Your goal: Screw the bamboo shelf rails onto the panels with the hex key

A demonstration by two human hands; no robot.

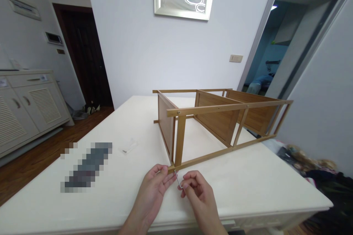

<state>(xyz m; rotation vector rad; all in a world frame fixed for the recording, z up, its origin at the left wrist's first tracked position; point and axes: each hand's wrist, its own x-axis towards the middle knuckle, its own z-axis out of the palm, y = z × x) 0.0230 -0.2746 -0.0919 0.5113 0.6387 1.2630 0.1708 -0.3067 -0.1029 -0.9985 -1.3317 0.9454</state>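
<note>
A wooden shelf unit (212,110) with several panels lies on its side on the white table (234,187). My left hand (154,183) grips the near lower end of its frame, thumb on top and fingers underneath. In my right hand (198,194) a thin metal hex key (178,180) is pinched between thumb and fingers. The key's far tip meets the frame end just beside my left fingertips; the screw there is too small to make out. A round screw head (178,112) shows on the upper rail.
A small clear plastic bag (129,147) with a small dark piece lies left of the shelf unit. A blurred-out dark object (88,167) is farther left on the table. Clothes and dark items (317,165) are piled beyond the right edge. The wall (132,44) stands behind.
</note>
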